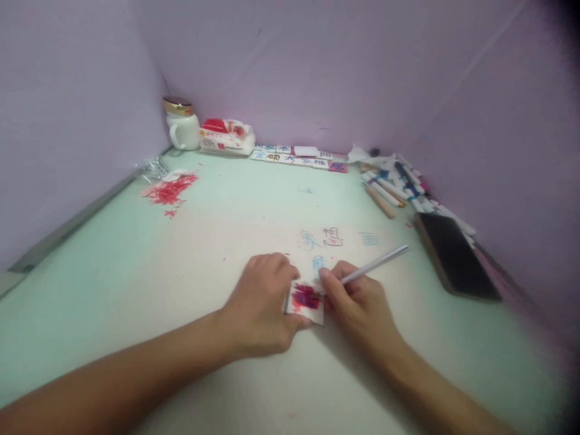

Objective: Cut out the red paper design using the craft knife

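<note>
Pale green table (113, 272), mug (183, 130), red scraps (170, 190), pens (394, 184), phone (455, 257)

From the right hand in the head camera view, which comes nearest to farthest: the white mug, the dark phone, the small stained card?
1. Stained card, just left of the right hand.
2. Dark phone, to the right.
3. White mug, far back-left corner.
</note>
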### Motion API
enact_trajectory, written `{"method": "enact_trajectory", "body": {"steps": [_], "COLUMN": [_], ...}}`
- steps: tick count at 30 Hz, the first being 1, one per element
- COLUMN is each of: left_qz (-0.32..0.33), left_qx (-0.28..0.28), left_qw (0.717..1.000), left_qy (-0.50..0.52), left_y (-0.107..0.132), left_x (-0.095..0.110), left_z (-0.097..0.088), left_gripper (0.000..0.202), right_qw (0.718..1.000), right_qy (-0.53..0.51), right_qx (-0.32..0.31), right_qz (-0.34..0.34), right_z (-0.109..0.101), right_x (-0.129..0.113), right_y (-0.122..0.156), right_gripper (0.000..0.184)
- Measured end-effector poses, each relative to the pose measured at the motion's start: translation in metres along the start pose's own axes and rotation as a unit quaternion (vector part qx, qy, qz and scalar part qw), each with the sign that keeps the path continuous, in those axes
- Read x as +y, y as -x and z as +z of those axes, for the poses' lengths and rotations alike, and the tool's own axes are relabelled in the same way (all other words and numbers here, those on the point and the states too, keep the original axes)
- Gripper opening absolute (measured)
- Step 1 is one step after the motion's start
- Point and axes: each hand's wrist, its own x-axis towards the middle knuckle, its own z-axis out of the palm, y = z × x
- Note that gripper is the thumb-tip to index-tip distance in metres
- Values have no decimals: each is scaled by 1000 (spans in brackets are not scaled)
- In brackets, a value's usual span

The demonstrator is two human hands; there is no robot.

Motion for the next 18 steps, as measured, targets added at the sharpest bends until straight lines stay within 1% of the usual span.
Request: {"method": "enact_trajectory", "body": {"steps": [2,4,9,11,13,16,18], "left_qz": [14,25,34,32,28,25,30], "left_qx": [10,7,-27,-32,-29,-10,0], "left_qw": [1000,1000,999,999,999,999,999], "left_qy": [4,7,-12,-19,-20,-17,-17], "left_y": [1,1,1,1,1,2,3], "left_x": [0,1,5,6,7,6,6], "left_z": [1,1,0,-1,-1,0,1], "left_gripper": [35,32,27,27,27,29,29], "right_qw": [1000,1000,1000,1000,999,998,997], "right_qy": [0,-4,-19,-25,-34,-55,-71], "right_qx": [1,3,5,-1,-11,-30,-29], "right_qz": [-1,-2,-4,-10,-8,11,23], "right_z": [0,1,1,0,0,-1,-1], "right_x": [0,-1,-2,-3,-3,-6,-8], "right_y": [0,0,2,3,3,4,5], "right_gripper": [39,38,37,37,35,31,31]}}
